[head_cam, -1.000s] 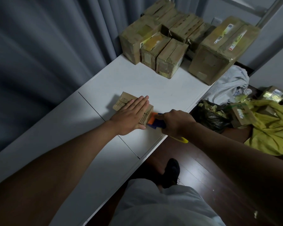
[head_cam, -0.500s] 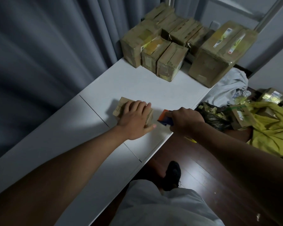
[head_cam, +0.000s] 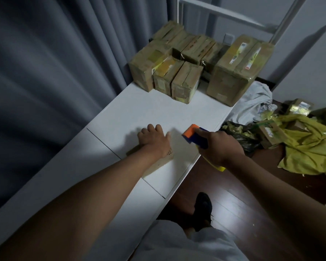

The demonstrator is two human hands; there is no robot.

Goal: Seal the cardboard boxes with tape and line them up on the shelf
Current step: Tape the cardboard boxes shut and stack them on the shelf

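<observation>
A small flat cardboard box (head_cam: 159,163) lies on the white shelf top (head_cam: 149,112), near its front edge. My left hand (head_cam: 154,140) rests over the box with its fingers curled over the far edge, hiding most of the lid. To the right, my right hand (head_cam: 221,148) grips a blue tape dispenser (head_cam: 195,135) with an orange head and a yellow part below the fist. The dispenser is held off the box, above the shelf's edge. Several taped boxes (head_cam: 185,82) stand grouped at the shelf's far end.
A large taped box (head_cam: 235,70) stands at the far right of the shelf. Grey curtains (head_cam: 51,63) hang along the left. On the dark wood floor at right lie a yellow cloth (head_cam: 312,147), a black bag (head_cam: 241,134), a white cloth (head_cam: 252,102) and loose boxes.
My left hand went from lying flat on the box to curling over its far edge. My right hand drew the dispenser off the box's end and raised it to the right.
</observation>
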